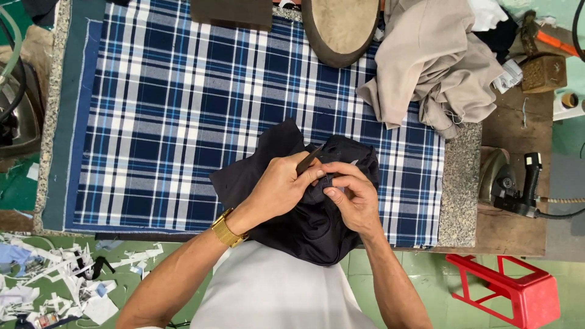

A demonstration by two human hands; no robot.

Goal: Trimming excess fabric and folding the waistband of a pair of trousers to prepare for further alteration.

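A dark navy garment point(304, 213) lies bunched at the near edge of a blue and white plaid cloth point(183, 109) spread over the table. My left hand point(280, 186), with a gold wristwatch point(226, 230) on its wrist, grips a thin dark tool point(309, 159) whose tip points up and to the right. Just right of it, my right hand point(353, 195) pinches a fold of the dark garment. Both hands meet over the middle of the garment.
A beige garment point(426, 61) is heaped at the back right. A round pressing pad point(338, 27) sits at the back. An iron point(509, 183) rests on the wooden side table at right. A red plastic stool point(518, 289) stands on the green floor. Paper and fabric scraps point(55, 280) litter the lower left.
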